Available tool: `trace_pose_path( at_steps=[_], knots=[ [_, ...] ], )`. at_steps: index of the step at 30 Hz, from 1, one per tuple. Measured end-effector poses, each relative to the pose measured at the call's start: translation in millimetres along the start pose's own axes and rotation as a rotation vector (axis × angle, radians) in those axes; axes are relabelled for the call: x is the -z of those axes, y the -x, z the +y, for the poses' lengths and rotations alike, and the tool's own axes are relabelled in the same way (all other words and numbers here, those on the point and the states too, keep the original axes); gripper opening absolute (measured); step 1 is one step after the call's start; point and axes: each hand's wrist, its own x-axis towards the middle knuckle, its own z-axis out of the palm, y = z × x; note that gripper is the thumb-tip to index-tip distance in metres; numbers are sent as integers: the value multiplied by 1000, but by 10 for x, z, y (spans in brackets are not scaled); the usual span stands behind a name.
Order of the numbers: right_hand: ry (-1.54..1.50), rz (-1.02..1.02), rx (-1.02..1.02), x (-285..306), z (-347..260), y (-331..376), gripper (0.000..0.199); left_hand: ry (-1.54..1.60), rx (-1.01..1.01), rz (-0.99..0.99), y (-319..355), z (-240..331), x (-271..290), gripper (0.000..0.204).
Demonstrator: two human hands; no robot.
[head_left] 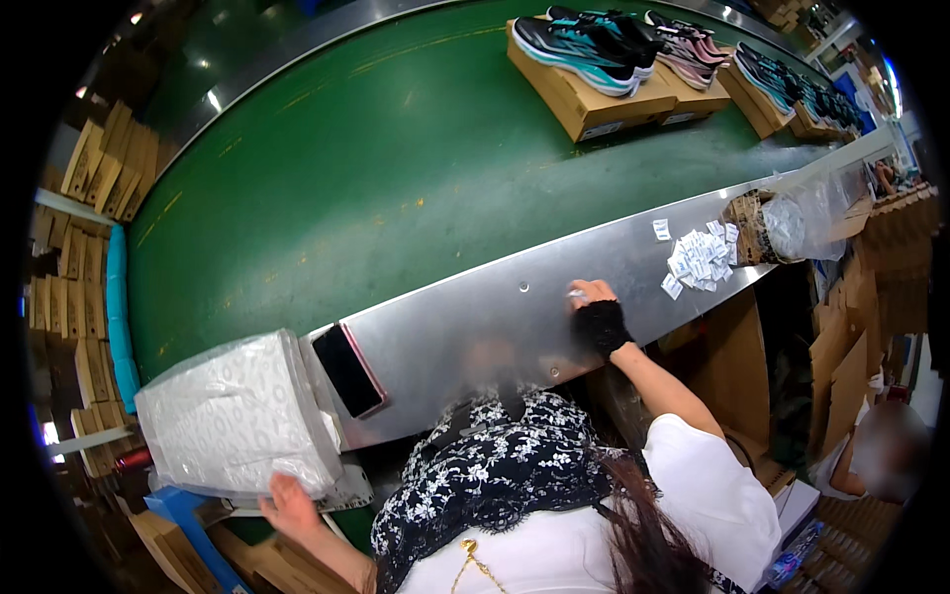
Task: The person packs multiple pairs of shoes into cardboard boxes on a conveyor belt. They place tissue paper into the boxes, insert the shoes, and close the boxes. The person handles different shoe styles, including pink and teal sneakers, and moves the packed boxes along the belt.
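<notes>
My right hand [596,292], in a black fingerless glove, is over the steel ledge [475,317] with its fingers closed. A bit of white shows at the fingertips and looks like a small white packet [577,293]. To its right lies a loose heap of similar white packets [701,259], with a few strays around it. At the lower left, my left hand [290,505] is open beside the near edge of a plastic-wrapped stack of patterned tissue paper [237,411]. Whether it touches the wrap I cannot tell.
Beyond the ledge runs a green conveyor belt [386,168], carrying shoe boxes [594,104] topped with running shoes [579,54]. A phone [348,370] lies by the paper stack. A clear plastic bag [802,223] sits at the ledge's right end. Another person [881,445] is at the far right.
</notes>
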Motion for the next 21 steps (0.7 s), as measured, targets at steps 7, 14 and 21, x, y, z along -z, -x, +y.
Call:
trace_pose_path(
  at_steps=[7,14,21],
  knots=[
    [-399,-463,216,-395,-1544,-34,39,-976,715,-769,702,-2260,-1442,33],
    [-735,-290,297,-488,-1033,-1273,37,-909,770,-777,368,-2412,-1351,14],
    [-953,382,-822,257,340,-3139,28,-912,647,-508,312,-2331,-1214,16]
  ],
)
